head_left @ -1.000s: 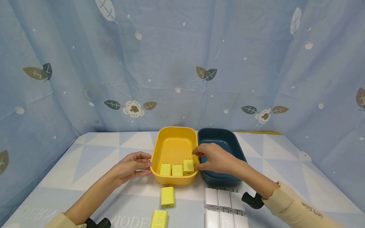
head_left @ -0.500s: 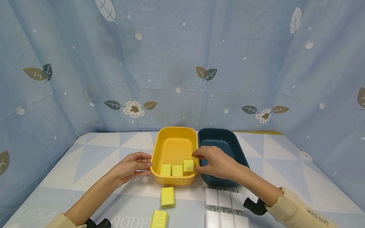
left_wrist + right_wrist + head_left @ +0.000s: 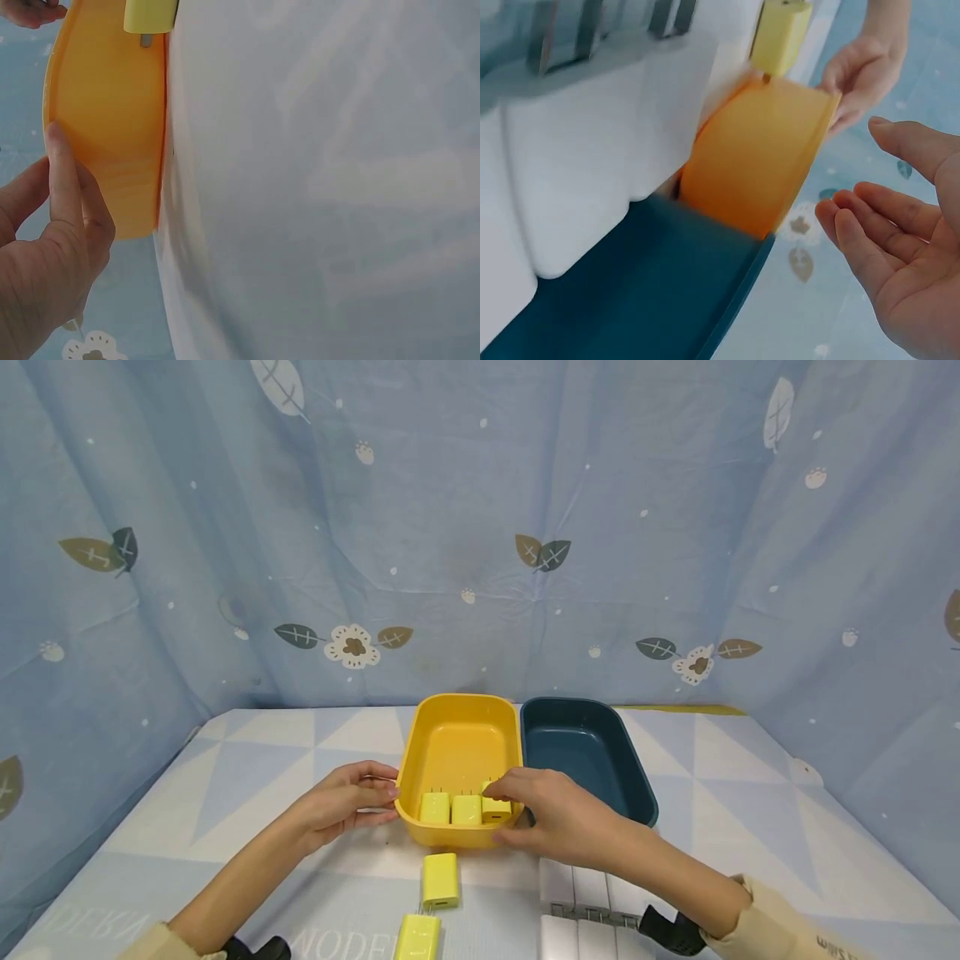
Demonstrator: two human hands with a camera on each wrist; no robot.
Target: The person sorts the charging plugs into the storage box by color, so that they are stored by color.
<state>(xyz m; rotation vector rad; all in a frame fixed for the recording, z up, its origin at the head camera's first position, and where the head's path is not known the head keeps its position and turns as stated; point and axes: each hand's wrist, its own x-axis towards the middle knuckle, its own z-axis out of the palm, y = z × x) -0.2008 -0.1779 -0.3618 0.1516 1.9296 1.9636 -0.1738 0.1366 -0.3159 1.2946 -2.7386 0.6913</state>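
Note:
My left hand [image 3: 348, 802] touches the left rim of the yellow bin [image 3: 457, 735], its fingertips against the outer wall [image 3: 112, 127] in the left wrist view. Over the bin's front right corner hovers my right hand [image 3: 558, 814], thumb and fingers apart, with nothing between them in the right wrist view. Three yellow charger plugs, such as the middle one [image 3: 467, 809], stand along the bin's front wall, prongs pointing away. The rightmost charger plug [image 3: 495, 810] is partly covered by my right fingers. Two more yellow plugs, one nearer the bin [image 3: 440, 880] and one behind it [image 3: 417, 937], lie on the table.
A dark blue bin [image 3: 585, 752] sits right beside the yellow one. Several white charger plugs [image 3: 588, 887] lie in two rows in front of it, partly hidden by my right arm. A blue patterned curtain [image 3: 465, 527] hangs behind the table.
My right hand has moved down and toward me, from between the two bins to the yellow bin's front right corner. My left hand and the plugs have stayed put.

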